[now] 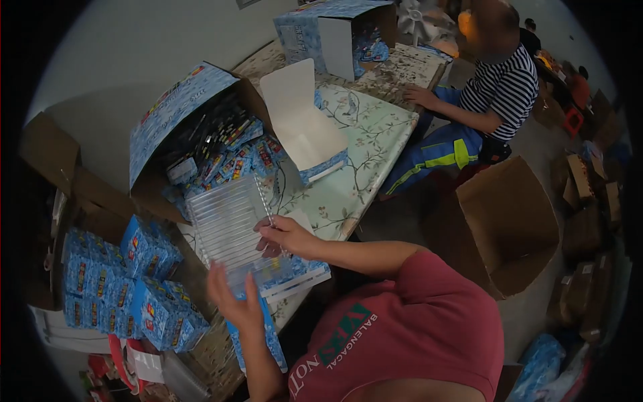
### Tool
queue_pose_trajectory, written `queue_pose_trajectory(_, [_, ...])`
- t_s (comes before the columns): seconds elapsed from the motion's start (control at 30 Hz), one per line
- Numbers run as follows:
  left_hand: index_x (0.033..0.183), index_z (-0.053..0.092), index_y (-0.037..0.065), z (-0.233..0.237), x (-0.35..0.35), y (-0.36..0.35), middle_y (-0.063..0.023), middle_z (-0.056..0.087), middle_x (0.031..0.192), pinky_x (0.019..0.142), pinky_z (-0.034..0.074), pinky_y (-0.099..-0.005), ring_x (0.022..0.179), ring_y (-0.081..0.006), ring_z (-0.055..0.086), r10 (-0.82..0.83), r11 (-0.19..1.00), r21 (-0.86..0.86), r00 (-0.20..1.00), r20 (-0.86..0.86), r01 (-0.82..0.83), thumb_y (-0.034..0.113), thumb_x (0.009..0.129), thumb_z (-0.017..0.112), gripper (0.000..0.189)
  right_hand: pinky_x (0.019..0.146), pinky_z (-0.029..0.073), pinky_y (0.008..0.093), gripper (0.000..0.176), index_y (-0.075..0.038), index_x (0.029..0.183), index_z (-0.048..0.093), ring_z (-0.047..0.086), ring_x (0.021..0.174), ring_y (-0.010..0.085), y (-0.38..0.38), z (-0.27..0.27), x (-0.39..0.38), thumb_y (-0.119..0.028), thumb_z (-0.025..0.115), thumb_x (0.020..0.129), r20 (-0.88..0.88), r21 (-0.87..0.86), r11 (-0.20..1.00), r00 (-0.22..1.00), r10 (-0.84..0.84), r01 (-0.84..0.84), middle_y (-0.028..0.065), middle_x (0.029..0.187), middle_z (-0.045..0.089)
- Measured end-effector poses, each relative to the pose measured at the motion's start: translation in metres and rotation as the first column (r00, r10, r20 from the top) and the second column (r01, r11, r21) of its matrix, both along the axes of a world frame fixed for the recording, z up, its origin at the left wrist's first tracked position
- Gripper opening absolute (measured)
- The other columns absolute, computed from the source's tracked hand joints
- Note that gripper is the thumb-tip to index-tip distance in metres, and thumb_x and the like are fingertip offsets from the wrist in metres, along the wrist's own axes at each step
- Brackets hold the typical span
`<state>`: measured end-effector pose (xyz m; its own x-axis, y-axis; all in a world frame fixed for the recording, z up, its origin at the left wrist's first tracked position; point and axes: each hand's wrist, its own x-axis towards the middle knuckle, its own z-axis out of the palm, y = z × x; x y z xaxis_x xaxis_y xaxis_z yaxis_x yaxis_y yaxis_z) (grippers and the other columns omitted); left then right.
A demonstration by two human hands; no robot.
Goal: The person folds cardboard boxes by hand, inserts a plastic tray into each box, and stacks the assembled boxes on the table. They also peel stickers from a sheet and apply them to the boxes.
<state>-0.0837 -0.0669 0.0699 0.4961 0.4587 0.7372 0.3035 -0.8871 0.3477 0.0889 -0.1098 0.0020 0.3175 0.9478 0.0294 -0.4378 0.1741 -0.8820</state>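
Note:
A clear ribbed plastic tray (228,218) is tilted up over the table edge. My right hand (288,238) pinches its right side between thumb and fingers. My left hand (231,301) is at the tray's lower end, thumb and fingers apart, slightly blurred. Beneath the tray and my right hand lies a blue-and-white flat carton (295,280). Behind the tray, a large blue printed box (181,120) lies on its side, filled with small blue packets (241,161). A white-lined display box (301,134) stands with its lid up to the right of it.
Stacked blue cartons (100,288) sit at the left. Across the flowered tablecloth (375,127), another blue box (301,43) holds packets. A person in a striped shirt (499,87) sits at the table's far side. An open brown cardboard box (509,228) stands on the floor at right.

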Motion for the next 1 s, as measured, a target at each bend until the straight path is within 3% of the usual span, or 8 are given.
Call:
queue_pose_trajectory(0.1, [0.120,0.046,-0.005,-0.016,0.010,0.018,-0.0181,0.050,0.122,0.094,0.037,-0.0372,0.108,-0.0291,0.051,0.053,0.734,-0.615,0.879,0.475,0.288,0.009,0.081,0.062,0.045,0.058,0.050,0.0254,0.022,-0.003,0.107,0.051,0.062,0.068,0.0139,-0.023,0.017,0.036,-0.020,0.047,0.094,0.097,-0.017,0.995,0.990,0.104,-0.103,0.0085,0.082,0.063])
queue_pose_trajectory(0.2, [0.116,0.050,-0.006,-0.021,0.009,0.021,-0.0194,0.058,0.110,0.083,0.047,-0.0318,0.092,-0.0235,0.061,0.054,-0.183,-0.880,0.898,0.437,0.439,0.012,0.083,0.062,0.039,0.058,0.050,0.0262,0.026,-0.002,0.106,0.051,0.061,0.068,0.0135,-0.016,0.011,0.042,-0.021,0.056,0.089,0.297,-0.036,0.995,0.950,0.096,-0.090,0.0084,0.082,0.064])
queue_pose_trajectory(0.3, [0.104,0.057,-0.006,-0.055,0.021,0.027,-0.0159,0.064,0.093,0.070,0.050,-0.0282,0.078,-0.0203,0.063,0.215,0.021,-0.910,0.887,0.409,0.414,0.013,0.082,0.064,0.030,0.057,0.049,0.0283,0.025,-0.004,0.096,0.056,0.061,0.065,0.0151,-0.007,0.007,0.043,-0.017,0.067,0.079,0.789,0.200,0.878,0.460,-0.407,0.435,0.0082,0.078,0.061])
queue_pose_trajectory(0.47, [0.094,0.060,-0.006,-0.066,0.039,0.030,-0.0122,0.064,0.084,0.069,0.050,-0.0271,0.074,-0.0192,0.062,0.348,0.160,-0.917,0.848,0.399,0.366,0.011,0.078,0.068,0.024,0.053,0.047,0.0315,0.013,-0.007,0.078,0.056,0.059,0.062,0.0245,0.012,0.006,0.044,-0.011,0.068,0.075,0.873,0.482,0.772,-0.149,-0.465,0.414,0.0082,0.071,0.056])
queue_pose_trajectory(0.6, [0.083,0.060,-0.001,-0.089,0.036,0.046,-0.0094,0.063,0.078,0.064,0.050,-0.0244,0.069,-0.0161,0.062,0.425,0.133,-0.920,0.817,0.389,0.368,0.014,0.079,0.068,0.018,0.052,0.046,0.0328,0.012,-0.007,0.078,0.054,0.058,0.060,0.0261,0.023,0.007,0.054,-0.009,0.066,0.076,0.820,0.571,0.761,-0.235,-0.521,0.307,0.0084,0.073,0.057])
queue_pose_trajectory(0.73, [0.081,0.058,0.002,-0.094,0.004,0.073,-0.0085,0.064,0.075,0.061,0.050,-0.0238,0.066,-0.0144,0.062,0.483,0.210,-0.884,0.742,0.466,0.418,0.018,0.080,0.068,0.019,0.052,0.045,0.0361,0.012,-0.006,0.080,0.050,0.059,0.060,0.0286,0.007,0.032,0.135,-0.009,0.061,0.079,0.806,0.433,0.598,0.008,-0.592,0.675,0.0109,0.069,0.057])
queue_pose_trajectory(0.83, [0.082,0.058,0.003,-0.093,-0.039,0.105,-0.0105,0.065,0.079,0.063,0.051,-0.0261,0.068,-0.0164,0.063,0.560,0.339,-0.898,0.707,0.432,0.280,0.022,0.082,0.066,0.020,0.054,0.045,0.0388,0.015,-0.006,0.084,0.049,0.060,0.063,0.0304,-0.013,0.039,0.238,-0.014,0.061,0.080,0.852,0.403,0.462,-0.140,-0.504,0.790,0.0118,0.068,0.058])
queue_pose_trajectory(1.0, [0.081,0.058,0.003,-0.098,-0.069,0.116,-0.0111,0.065,0.081,0.067,0.052,-0.0284,0.072,-0.0180,0.064,0.578,0.357,-0.909,0.714,0.396,0.216,0.024,0.084,0.064,0.022,0.066,0.048,0.0457,0.025,-0.005,0.088,0.050,0.060,0.076,0.0364,0.005,-0.017,0.293,-0.028,0.059,0.080,0.993,0.023,0.417,-0.070,0.097,0.909,0.0175,0.080,0.061])
